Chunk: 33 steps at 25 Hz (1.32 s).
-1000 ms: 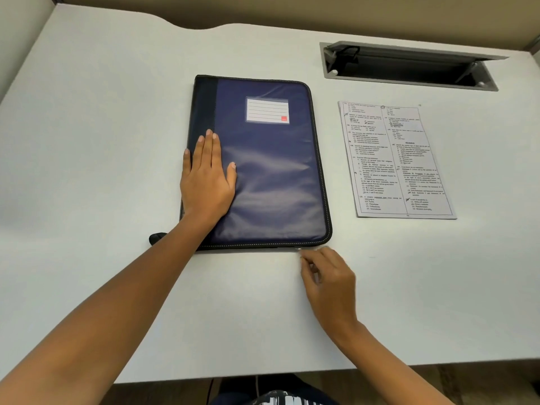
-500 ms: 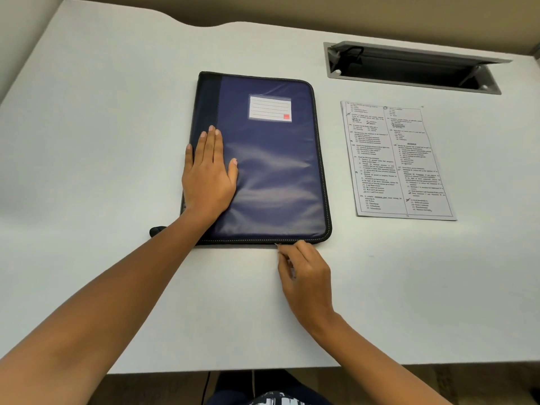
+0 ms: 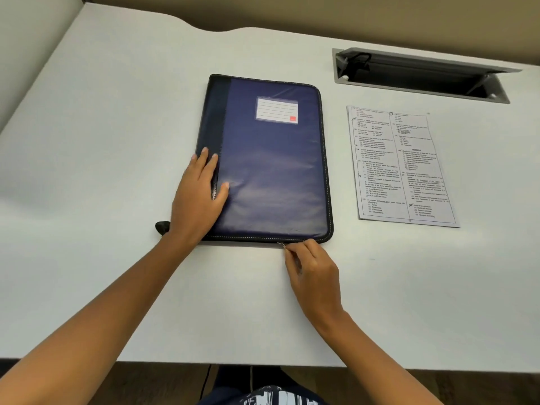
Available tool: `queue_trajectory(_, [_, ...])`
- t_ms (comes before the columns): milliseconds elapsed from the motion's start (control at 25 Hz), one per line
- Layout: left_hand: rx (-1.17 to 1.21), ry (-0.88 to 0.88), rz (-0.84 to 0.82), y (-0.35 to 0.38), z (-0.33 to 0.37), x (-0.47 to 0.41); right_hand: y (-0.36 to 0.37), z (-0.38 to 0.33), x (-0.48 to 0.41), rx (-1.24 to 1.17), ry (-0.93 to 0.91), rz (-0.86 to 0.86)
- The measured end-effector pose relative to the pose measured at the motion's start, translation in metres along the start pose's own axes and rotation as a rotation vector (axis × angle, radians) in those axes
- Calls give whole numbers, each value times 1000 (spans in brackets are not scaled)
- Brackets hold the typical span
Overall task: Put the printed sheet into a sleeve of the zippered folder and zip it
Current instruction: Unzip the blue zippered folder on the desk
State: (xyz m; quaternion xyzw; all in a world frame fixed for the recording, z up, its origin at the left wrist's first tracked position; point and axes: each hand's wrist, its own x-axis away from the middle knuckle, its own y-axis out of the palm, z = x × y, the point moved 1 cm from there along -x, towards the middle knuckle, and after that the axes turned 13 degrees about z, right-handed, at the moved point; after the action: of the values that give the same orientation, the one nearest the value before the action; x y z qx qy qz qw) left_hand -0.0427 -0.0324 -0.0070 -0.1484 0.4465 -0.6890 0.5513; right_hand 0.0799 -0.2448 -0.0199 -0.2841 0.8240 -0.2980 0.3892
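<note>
The navy zippered folder (image 3: 271, 171) lies closed and flat on the white desk, with a black spine strip at its left and a label pocket near its top. My left hand (image 3: 198, 200) rests palm-down on the folder's lower left, fingers over the spine strip. My right hand (image 3: 312, 273) sits at the folder's near edge, thumb and fingers pinched on the small metal zipper pull (image 3: 282, 244), a little left of the lower right corner. The printed sheet (image 3: 403, 168) lies loose on the desk to the right of the folder, apart from it.
The white desk (image 3: 102, 171) runs to a near edge just below my forearms. A grey cable hatch (image 3: 420, 74) stands open at the back right. A black tab (image 3: 162, 227) sticks out by the folder's lower left corner.
My right hand has slid left along the folder's near edge with the zipper pull. My left hand has shifted slightly toward the spine.
</note>
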Motion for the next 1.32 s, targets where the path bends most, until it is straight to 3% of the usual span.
queue_trajectory(200, [165, -229, 52, -44, -7, 35, 4, -11, 3, 1, -21, -6])
queue_trajectory(480, [115, -417, 20, -50, -6, 23, 6, -18, 2, 31, -45, 29])
queue_trajectory(1000, [27, -383, 70, -51, -13, 19, 2, -14, 2, 71, -119, -63])
queue_trajectory(1320, [41, -373, 83, -52, -14, 19, -13, 2, -2, 144, -269, -62])
